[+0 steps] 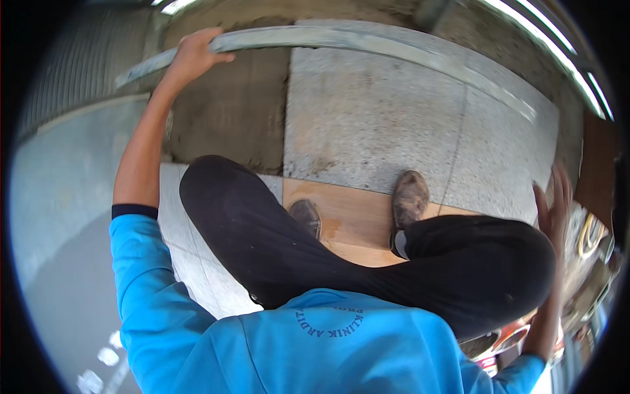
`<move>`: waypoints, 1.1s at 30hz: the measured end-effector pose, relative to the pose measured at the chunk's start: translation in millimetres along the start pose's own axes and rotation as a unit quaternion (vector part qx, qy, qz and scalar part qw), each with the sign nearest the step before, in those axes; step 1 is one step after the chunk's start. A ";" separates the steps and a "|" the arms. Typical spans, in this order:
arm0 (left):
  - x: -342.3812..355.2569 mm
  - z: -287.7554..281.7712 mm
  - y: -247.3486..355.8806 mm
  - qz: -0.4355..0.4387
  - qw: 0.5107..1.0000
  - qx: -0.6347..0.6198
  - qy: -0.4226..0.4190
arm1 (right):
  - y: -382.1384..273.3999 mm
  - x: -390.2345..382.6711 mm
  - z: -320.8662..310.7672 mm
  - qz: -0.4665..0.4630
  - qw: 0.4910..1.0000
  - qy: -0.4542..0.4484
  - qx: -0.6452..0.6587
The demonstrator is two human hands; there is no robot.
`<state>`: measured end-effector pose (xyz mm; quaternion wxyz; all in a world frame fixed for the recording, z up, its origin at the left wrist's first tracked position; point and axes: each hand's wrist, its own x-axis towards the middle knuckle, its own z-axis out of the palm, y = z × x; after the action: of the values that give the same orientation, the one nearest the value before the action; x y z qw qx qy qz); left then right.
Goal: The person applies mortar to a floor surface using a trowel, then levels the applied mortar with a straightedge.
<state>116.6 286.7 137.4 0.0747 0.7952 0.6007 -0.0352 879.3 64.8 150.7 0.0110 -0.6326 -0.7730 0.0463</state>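
At the far left, my left hand is closed around a long grey straightedge bar. The bar reaches across the far side of the floor, over a patch of wet-looking brown mortar and the grey speckled floor tiles. Its right end thins out in a blur over the tiles. On the right, my right hand is raised beside my bent knee, fingers spread and somewhat blurred, with nothing in it.
My shoes rest around a tan board lying on the tiles. A corrugated grey sheet stands at the far left above a smooth grey surface. Coiled yellowish hose and mixed items lie at the right edge.
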 end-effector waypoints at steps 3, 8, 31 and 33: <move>-32.9 3.2 0.0 -0.061 0.995 0.009 -0.083 | -133.2 151.3 17.6 -0.196 0.980 0.003 -0.039; -99.7 28.5 -26.8 0.048 0.995 -0.071 0.058 | -291.5 227.8 76.0 -0.310 0.943 -0.114 0.042; -280.1 164.7 -84.5 -0.068 0.974 -0.123 -0.176 | -404.5 70.6 209.3 -0.253 0.899 -0.313 0.172; -290.3 180.8 -81.2 -0.032 0.998 -0.008 -0.052 | -403.4 64.8 210.9 -0.259 0.897 -0.317 0.164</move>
<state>-35.3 3.5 -4.8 0.1110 0.7717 0.6218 -0.0745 456.4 37.3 -27.5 -0.1198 -0.3508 -0.8537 0.3658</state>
